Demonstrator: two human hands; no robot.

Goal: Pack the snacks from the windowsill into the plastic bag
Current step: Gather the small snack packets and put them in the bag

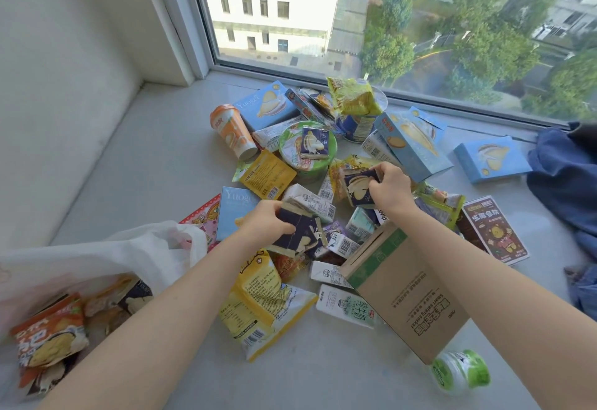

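1. The left hand [268, 219] curls round a small stack of dark navy snack packets [303, 235], holding it just above the middle of the snack pile.
2. The right hand [392, 188] pinches a single navy packet [357, 188] between thumb and fingers, slightly farther back in the pile.
3. The snacks lie scattered over the grey windowsill [155, 167], right up to the window glass.
4. The pile includes an orange cup [231, 131] lying on its side, a green-lidded bowl [307, 151] with a navy packet on top, and three light blue boxes; the farthest-right blue box [492, 159] sits apart from the rest.
5. A large yellow bag [261, 303] lies near the front edge, between the two forearms, beside a white milk carton [347, 306].
6. A brown cardboard box [403, 293] lies under the right forearm, with a green and white bottle [460, 372] on its side just past it.
7. The white plastic bag [135, 251] sits open at the lower left and already holds several packets, among them an orange packet [48, 332].
8. Blue cloth [565, 177] lies bunched at the right end of the windowsill.
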